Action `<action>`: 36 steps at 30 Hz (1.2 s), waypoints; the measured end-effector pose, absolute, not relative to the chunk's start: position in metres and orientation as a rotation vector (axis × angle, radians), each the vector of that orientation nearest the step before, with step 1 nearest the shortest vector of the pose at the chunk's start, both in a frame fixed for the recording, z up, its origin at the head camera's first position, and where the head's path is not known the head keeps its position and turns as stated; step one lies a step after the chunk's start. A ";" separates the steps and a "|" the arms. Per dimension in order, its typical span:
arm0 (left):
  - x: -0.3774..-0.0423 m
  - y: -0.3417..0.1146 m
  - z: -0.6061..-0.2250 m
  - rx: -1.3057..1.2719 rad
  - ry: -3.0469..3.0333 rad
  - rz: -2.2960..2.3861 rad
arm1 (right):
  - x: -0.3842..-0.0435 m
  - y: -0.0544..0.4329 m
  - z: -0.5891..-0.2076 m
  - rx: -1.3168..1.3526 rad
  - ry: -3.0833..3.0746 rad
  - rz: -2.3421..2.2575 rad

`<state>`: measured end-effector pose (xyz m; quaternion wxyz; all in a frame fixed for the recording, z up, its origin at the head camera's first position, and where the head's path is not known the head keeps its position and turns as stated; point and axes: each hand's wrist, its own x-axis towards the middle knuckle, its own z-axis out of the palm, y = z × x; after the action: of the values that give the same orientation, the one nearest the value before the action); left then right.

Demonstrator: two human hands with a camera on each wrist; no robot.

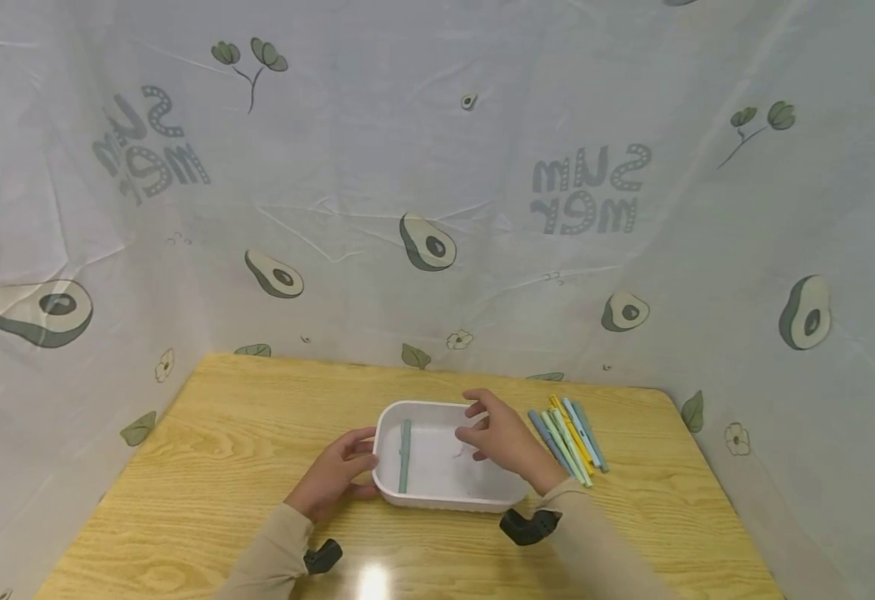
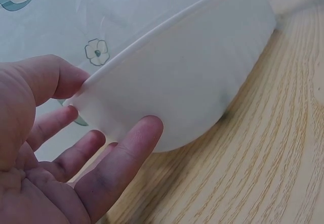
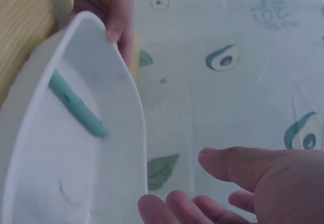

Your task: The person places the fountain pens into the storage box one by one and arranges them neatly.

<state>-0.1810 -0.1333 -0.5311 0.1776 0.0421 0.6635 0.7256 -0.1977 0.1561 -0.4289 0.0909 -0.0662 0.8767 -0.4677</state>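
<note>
A white tray [image 1: 437, 498] with raised walls stands on the table. At its left end, my left hand [image 1: 338, 471] holds the rounded corner, one fingertip at the rim and the other digits about the outer wall. A green pen [image 1: 405, 454] lies inside the tray near that end; it also shows in the right wrist view, a teal stick [image 3: 78, 106] against the white. Over the right part of the tray hovers my right hand [image 1: 503, 433], its fingers spread and loosely bent, with nothing between them.
Right of the tray lies a loose bundle of several pens [image 1: 568, 437] in blue, green and yellow. The wood-grain table [image 1: 257, 417] is bordered by a pale sheet [image 1: 347, 167] printed with avocados, hanging behind and at both sides.
</note>
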 end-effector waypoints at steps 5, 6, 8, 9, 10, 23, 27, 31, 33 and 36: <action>-0.181 -0.134 -0.532 0.113 1.882 2.046 | -0.198 0.186 -0.422 -0.148 2.661 -1.382; -0.181 -0.134 -0.533 0.117 1.885 2.045 | -0.198 0.193 -0.421 -0.137 2.668 -1.378; -0.181 -0.133 -0.533 0.108 1.886 2.045 | -0.198 0.207 -0.421 -0.132 2.661 -1.387; -0.181 -0.133 -0.533 0.099 1.881 2.044 | -0.199 0.213 -0.421 -0.132 2.654 -1.395; -0.181 -0.133 -0.533 0.097 1.882 2.044 | -0.199 0.220 -0.422 -0.136 2.649 -1.403; -0.182 -0.132 -0.534 0.115 1.856 2.051 | -0.205 0.296 -0.471 0.011 2.783 -1.147; -0.183 -0.132 -0.534 0.113 1.849 2.057 | -0.209 0.304 -0.481 0.055 2.835 -1.015; -0.185 -0.132 -0.533 0.111 1.846 2.056 | -0.209 0.303 -0.486 0.042 2.874 -0.941; -0.186 -0.132 -0.533 0.111 1.847 2.054 | -0.209 0.302 -0.489 0.030 2.888 -0.929; -0.186 -0.133 -0.533 0.114 1.846 2.053 | -0.211 0.299 -0.493 0.012 2.918 -0.910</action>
<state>-0.1864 -0.1326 -0.5328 0.1881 0.0405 0.6562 0.7297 -0.2106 0.2994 -0.4935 0.0426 0.0038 0.9537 -0.2976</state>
